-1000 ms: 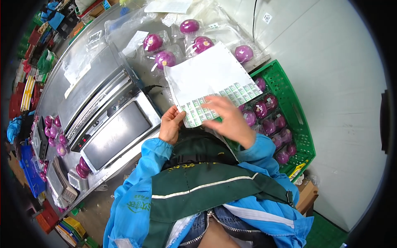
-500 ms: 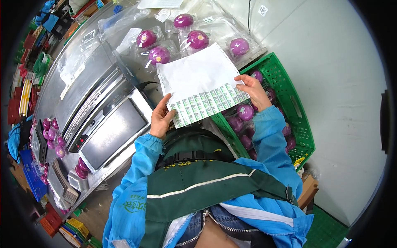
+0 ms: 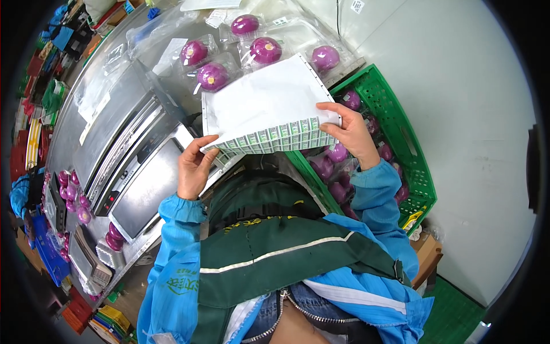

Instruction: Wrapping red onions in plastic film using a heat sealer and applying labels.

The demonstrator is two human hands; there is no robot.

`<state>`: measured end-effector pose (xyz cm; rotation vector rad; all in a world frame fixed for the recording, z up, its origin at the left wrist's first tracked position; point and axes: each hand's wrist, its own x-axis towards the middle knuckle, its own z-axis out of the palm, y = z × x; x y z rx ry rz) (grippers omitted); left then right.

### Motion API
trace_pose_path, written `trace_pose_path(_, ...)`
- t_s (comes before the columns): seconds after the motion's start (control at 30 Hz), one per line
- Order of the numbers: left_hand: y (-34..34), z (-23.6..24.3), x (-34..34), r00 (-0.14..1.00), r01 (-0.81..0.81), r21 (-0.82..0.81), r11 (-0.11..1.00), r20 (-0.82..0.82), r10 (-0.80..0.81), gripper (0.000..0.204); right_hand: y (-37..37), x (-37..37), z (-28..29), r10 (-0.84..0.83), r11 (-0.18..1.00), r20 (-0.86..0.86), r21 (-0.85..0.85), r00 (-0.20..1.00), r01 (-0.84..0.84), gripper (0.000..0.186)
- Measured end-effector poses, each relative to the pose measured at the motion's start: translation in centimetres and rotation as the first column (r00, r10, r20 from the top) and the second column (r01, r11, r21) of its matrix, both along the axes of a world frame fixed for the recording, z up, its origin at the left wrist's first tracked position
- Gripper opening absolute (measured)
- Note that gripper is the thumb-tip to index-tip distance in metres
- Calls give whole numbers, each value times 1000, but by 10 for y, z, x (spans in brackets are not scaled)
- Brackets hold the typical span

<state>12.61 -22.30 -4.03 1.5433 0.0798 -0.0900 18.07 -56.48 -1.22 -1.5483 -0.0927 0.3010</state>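
Both hands grip a white sheet (image 3: 263,94) whose lower rows hold small green-and-grey stickers and whose lower edge bends. My left hand (image 3: 195,166) pinches its lower left corner between thumb and fingers, while my right hand (image 3: 349,133) grips the right edge, thumb on the stickers. Above the sheet, several purple onions (image 3: 265,50) in clear plastic packs rest on the metal counter. Beneath my right forearm is a green crate (image 3: 413,146) holding more wrapped onions (image 3: 322,167).
On the left stand a steel sealing machine (image 3: 143,183), a scale (image 3: 86,258) and more red-purple onions (image 3: 83,215). Plastic film (image 3: 146,31) and paper lie at the back. A pale wall (image 3: 464,126) rises at the right; cardboard (image 3: 427,252) sits below the crate.
My left hand has moved left and the sheet now spreads wider and tilts. My right hand has shifted from over the stickers to the sheet's right edge and closed on it.
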Motion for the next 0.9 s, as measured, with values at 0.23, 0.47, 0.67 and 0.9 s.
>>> trace_pose_path(0.23, 10, 33, 2, 915, -140, 302, 943, 404, 6, 10, 15, -10, 6, -43, 973, 249, -208, 968, 97, 9)
trace_pose_path(0.47, 24, 63, -8, 915, -283, 312, 907, 372, 157, 10, 28, -30, 17, 26, 954, 319, -290, 947, 72, 14)
trace_pose_path(0.67, 37, 63, -13, 938, -214, 409, 887, 339, 71, 7, 37, -52, 2, 97, 935, 422, -348, 901, 63, 14)
trace_pose_path(0.9, 25, 60, -5, 973, -56, 462, 885, 225, -56, 12, 37, -77, -16, -66, 957, 282, -253, 957, 140, 15)
